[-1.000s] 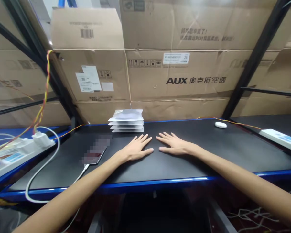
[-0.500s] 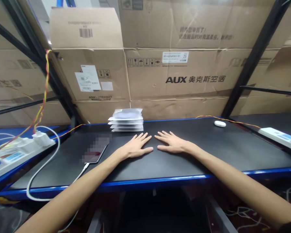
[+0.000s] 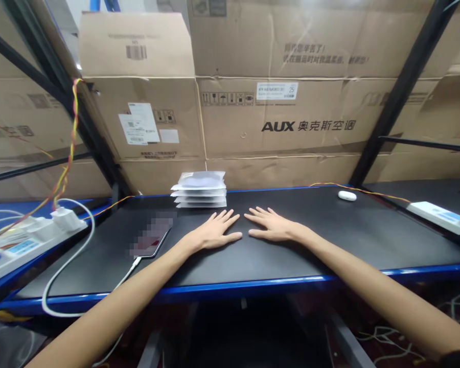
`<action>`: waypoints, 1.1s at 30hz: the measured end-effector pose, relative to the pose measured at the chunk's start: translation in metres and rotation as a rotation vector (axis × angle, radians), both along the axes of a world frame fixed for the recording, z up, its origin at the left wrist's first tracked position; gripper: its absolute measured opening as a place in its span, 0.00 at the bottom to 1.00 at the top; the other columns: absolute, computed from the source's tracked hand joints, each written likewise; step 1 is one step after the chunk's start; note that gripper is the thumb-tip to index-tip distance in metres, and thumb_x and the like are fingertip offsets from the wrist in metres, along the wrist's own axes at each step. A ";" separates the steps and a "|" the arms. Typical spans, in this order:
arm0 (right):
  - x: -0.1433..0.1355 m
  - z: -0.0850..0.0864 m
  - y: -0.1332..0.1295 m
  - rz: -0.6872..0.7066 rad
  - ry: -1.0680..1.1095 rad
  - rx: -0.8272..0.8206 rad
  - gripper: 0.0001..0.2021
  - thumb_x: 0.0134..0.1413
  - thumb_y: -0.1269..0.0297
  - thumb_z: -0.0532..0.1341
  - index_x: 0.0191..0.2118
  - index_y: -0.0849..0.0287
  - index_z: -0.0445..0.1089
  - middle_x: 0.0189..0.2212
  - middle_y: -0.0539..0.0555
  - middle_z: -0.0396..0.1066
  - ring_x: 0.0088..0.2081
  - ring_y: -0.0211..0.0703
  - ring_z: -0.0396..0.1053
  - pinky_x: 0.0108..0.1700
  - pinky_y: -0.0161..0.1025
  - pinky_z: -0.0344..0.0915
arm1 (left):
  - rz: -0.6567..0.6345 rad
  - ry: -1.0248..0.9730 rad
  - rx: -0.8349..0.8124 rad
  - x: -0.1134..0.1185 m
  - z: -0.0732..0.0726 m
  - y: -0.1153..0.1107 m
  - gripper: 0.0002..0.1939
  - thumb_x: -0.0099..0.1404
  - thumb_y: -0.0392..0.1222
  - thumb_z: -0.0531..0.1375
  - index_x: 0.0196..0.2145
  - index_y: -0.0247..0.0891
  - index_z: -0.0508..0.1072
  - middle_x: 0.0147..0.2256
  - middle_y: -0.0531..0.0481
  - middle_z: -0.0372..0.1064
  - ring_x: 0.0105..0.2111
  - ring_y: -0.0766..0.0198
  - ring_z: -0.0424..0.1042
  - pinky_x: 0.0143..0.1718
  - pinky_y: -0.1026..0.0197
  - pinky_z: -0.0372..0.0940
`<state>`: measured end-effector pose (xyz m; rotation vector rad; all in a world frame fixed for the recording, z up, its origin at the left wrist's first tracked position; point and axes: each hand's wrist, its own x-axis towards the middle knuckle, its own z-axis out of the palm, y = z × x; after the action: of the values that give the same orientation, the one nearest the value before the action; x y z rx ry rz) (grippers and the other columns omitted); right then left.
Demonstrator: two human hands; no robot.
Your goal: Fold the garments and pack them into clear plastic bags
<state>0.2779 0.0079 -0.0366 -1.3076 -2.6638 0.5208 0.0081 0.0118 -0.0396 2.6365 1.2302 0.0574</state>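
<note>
My left hand (image 3: 216, 231) lies flat on the black tabletop (image 3: 253, 260), palm down with its fingers spread. Mirroring it, my right hand (image 3: 272, 225) also rests flat with fingers apart; a narrow gap separates the two thumbs. Neither hand holds anything. Just behind my left hand stands a stack of several thin white packets (image 3: 200, 190). To the left of that hand lies a phone (image 3: 153, 240), its screen blurred out, with a white cable (image 3: 128, 273) plugged into its near end. Farther right, toward the back, sits a small white rounded case (image 3: 347, 196).
Power strips stand at the left (image 3: 26, 245) and right (image 3: 440, 216) ends, wires attached. A large cardboard sheet (image 3: 245, 138) walls off the back between black metal posts. The table's blue front edge (image 3: 253, 289) runs below my forearms. A twisted red-yellow wire (image 3: 73, 128) hangs at left.
</note>
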 end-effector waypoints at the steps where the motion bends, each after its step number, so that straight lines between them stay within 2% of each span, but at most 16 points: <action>1: 0.000 0.000 0.000 0.000 0.003 0.001 0.42 0.58 0.31 0.48 0.71 0.47 0.45 0.72 0.54 0.37 0.71 0.56 0.30 0.69 0.60 0.28 | -0.001 -0.001 0.002 0.000 0.000 0.000 0.42 0.68 0.71 0.43 0.71 0.48 0.41 0.71 0.47 0.30 0.71 0.49 0.31 0.69 0.42 0.33; 22: 0.000 -0.001 0.001 0.000 0.001 0.002 0.41 0.58 0.30 0.48 0.71 0.47 0.45 0.72 0.54 0.37 0.71 0.56 0.30 0.69 0.59 0.28 | -0.017 -0.003 0.018 -0.002 -0.003 0.003 0.42 0.68 0.71 0.43 0.71 0.49 0.41 0.71 0.47 0.30 0.70 0.49 0.31 0.68 0.42 0.33; 33: 0.000 0.000 0.000 -0.004 -0.010 0.000 0.42 0.58 0.30 0.47 0.71 0.47 0.45 0.72 0.54 0.37 0.71 0.56 0.30 0.69 0.59 0.29 | -0.006 0.010 0.002 0.000 0.000 0.001 0.42 0.68 0.71 0.43 0.71 0.48 0.41 0.71 0.47 0.29 0.71 0.49 0.31 0.68 0.42 0.33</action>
<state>0.2779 0.0081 -0.0366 -1.3195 -2.6686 0.5152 0.0079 0.0124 -0.0393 2.6453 1.2255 0.0440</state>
